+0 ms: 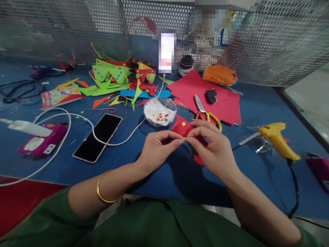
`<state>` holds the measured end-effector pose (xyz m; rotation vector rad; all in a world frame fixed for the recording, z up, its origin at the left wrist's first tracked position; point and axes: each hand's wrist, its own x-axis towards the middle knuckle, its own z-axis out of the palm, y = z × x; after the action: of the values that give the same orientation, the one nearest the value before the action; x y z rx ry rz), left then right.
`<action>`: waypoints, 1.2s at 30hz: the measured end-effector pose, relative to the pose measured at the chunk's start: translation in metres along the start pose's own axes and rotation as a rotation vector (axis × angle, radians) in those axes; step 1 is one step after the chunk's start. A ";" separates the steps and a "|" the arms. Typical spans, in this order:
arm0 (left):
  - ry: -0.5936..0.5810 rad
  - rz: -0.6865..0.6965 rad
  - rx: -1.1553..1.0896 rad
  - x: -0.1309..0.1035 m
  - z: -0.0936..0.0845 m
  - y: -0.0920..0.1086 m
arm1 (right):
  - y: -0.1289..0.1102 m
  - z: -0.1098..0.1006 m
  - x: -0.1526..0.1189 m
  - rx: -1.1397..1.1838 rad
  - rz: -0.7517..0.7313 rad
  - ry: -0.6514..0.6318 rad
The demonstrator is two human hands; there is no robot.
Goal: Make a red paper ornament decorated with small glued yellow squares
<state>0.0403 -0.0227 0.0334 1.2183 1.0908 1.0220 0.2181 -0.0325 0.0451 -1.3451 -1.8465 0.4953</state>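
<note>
The left hand point(156, 149) and right hand point(216, 147) meet fingertip to fingertip, each pinched nearly closed on a tiny yellow bit point(184, 139) above the tabletop point(159, 185). The red paper point(179, 129), bearing a yellow square point(183, 124), sits just behind the fingertips and runs beneath the right hand; whether that hand also grips it, I cannot tell. The bit looks nearly weightless and easily lost, so the very tips of thumb and forefinger suit it, at its edges. The paper seems light, fairly stiff but quick to crease: best held flat by its margins.
</note>
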 end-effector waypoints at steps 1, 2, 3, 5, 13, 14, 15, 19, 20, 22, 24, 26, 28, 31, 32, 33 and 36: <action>-0.001 -0.004 0.000 0.000 0.000 0.000 | 0.000 0.000 0.000 0.016 0.015 -0.014; -0.005 -0.010 -0.002 0.000 0.000 -0.001 | -0.001 -0.001 0.001 0.034 0.034 -0.025; -0.008 -0.018 -0.007 0.000 0.000 -0.001 | -0.001 -0.002 0.002 0.055 0.057 -0.033; -0.014 -0.039 -0.026 0.000 0.000 -0.002 | -0.002 -0.004 0.003 0.102 0.114 -0.036; -0.043 -0.144 -0.097 0.000 0.001 -0.003 | -0.001 -0.007 0.007 0.127 0.337 -0.039; -0.042 -0.150 -0.105 0.001 0.002 -0.003 | -0.001 -0.007 0.007 0.136 0.340 -0.037; -0.036 -0.148 -0.113 0.001 0.002 -0.003 | -0.001 -0.007 0.007 0.146 0.341 -0.033; 0.086 -0.143 -0.182 0.003 0.003 -0.003 | -0.002 -0.006 0.007 0.145 0.358 -0.027; 0.113 -0.169 -0.208 0.004 0.003 -0.004 | -0.002 -0.006 0.007 0.138 0.360 -0.029; 0.100 -0.239 -0.259 0.005 0.003 -0.004 | -0.003 -0.005 0.006 0.130 0.363 -0.036; 0.032 -0.300 -0.307 0.005 0.003 -0.004 | -0.004 -0.004 0.006 0.129 0.368 -0.043; -0.011 -0.347 -0.359 0.005 0.003 -0.005 | -0.006 -0.004 0.005 0.136 0.368 -0.047; -0.010 -0.390 -0.408 0.005 0.004 -0.006 | -0.007 -0.003 0.004 0.141 0.358 -0.057; 0.007 -0.425 -0.455 0.006 0.004 -0.007 | -0.006 -0.003 0.003 0.143 0.326 -0.069; 0.009 -0.429 -0.465 0.006 0.004 -0.008 | -0.005 -0.002 0.003 0.144 0.309 -0.068; 0.007 -0.432 -0.472 0.007 0.004 -0.008 | -0.004 -0.001 0.002 0.144 0.286 -0.056; 0.014 -0.448 -0.492 0.007 0.004 -0.008 | -0.003 0.003 0.000 0.099 0.192 0.037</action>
<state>0.0460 -0.0172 0.0251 0.5401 0.9852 0.8766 0.2141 -0.0330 0.0455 -1.4613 -1.6493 0.6489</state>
